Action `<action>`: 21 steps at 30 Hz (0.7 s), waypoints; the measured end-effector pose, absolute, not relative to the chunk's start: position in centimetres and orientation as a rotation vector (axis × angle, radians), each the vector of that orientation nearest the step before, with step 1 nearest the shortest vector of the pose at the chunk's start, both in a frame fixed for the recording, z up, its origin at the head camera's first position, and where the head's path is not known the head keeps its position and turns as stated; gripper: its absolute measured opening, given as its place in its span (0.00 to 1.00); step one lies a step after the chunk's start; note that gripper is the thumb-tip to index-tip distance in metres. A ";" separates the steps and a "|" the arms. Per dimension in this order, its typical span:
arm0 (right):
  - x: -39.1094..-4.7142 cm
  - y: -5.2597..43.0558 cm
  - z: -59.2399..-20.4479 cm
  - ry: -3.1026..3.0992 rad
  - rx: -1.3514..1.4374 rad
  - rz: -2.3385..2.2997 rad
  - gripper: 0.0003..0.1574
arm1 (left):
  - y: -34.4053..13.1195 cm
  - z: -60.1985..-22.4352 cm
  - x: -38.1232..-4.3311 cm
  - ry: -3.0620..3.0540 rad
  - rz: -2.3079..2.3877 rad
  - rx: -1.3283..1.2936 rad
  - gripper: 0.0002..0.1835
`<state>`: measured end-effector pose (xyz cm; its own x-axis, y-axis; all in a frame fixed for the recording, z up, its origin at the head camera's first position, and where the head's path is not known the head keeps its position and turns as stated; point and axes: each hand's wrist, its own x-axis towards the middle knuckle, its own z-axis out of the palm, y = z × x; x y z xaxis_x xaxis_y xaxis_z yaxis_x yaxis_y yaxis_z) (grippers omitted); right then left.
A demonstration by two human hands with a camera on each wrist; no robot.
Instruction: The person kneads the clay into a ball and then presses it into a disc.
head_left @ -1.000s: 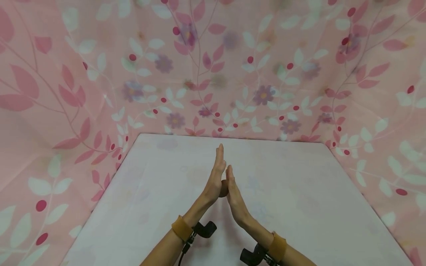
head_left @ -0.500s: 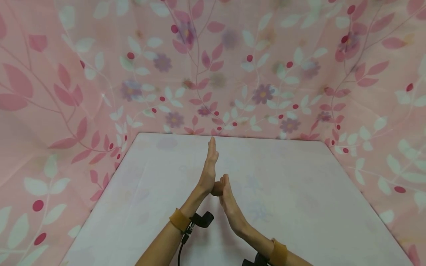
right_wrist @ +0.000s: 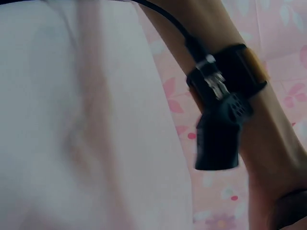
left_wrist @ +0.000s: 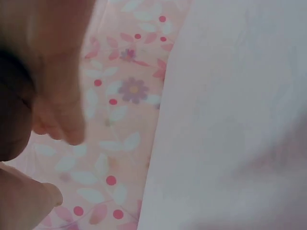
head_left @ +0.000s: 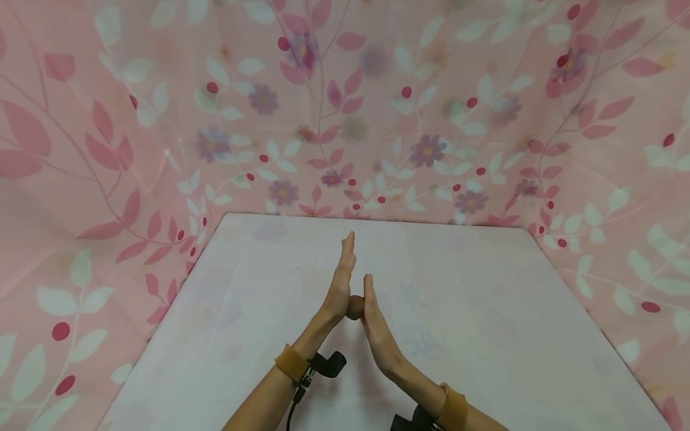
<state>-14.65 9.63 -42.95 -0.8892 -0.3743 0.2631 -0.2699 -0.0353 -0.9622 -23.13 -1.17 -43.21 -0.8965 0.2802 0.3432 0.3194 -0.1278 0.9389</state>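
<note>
A small brown ball (head_left: 354,307) sits between my two palms, above the table, its kind not plain. My left hand (head_left: 338,290) presses on its left side with straight fingers pointing up and away. From the other side my right hand (head_left: 377,323) presses against it, also straight-fingered, its fingertips lower than the left ones. In the left wrist view the ball (left_wrist: 14,115) is dark and cut off by the edge, between parts of the hands. Only a dark piece of the ball (right_wrist: 290,211) shows at the lower right corner of the right wrist view.
Beneath the hands lies a white-topped table (head_left: 474,335). Pink cloth (head_left: 377,120) with flowers and leaves hangs behind and on both sides. Each wrist wears a strap with a black camera; the left camera (head_left: 327,364) trails a cable.
My hands slide against each other around the ball: the left went forward and then back a little, the right drew back and then forward. The ball has shifted slightly left overall.
</note>
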 end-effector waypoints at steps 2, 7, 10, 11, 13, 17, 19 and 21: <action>-15.1 9.7 -42.7 2.163 -0.721 -2.123 0.36 | -0.8 -43.4 -22.7 -2.057 -2.237 -0.744 0.35; -15.9 10.0 -42.0 2.236 -0.636 -2.167 0.40 | 0.0 -43.7 -21.6 -2.054 -2.276 -0.835 0.36; -16.1 10.1 -41.8 2.282 -0.603 -2.165 0.40 | 0.3 -43.7 -21.0 -2.047 -2.303 -0.842 0.35; -16.2 10.1 -41.7 2.292 -0.592 -2.166 0.40 | 0.3 -43.8 -20.8 -2.043 -2.305 -0.845 0.35; -16.3 10.2 -41.7 2.312 -0.580 -2.167 0.40 | 0.4 -43.7 -20.6 -2.034 -2.309 -0.855 0.35; -16.6 10.3 -41.5 2.343 -0.574 -2.174 0.40 | 0.5 -43.4 -20.2 -2.019 -2.310 -0.878 0.34; -16.8 10.4 -41.3 2.345 -0.568 -2.188 0.40 | 0.6 -43.2 -19.9 -2.019 -2.310 -0.886 0.33; -17.0 10.4 -41.2 2.332 -0.565 -2.208 0.40 | 0.7 -43.0 -19.6 -2.023 -2.309 -0.893 0.34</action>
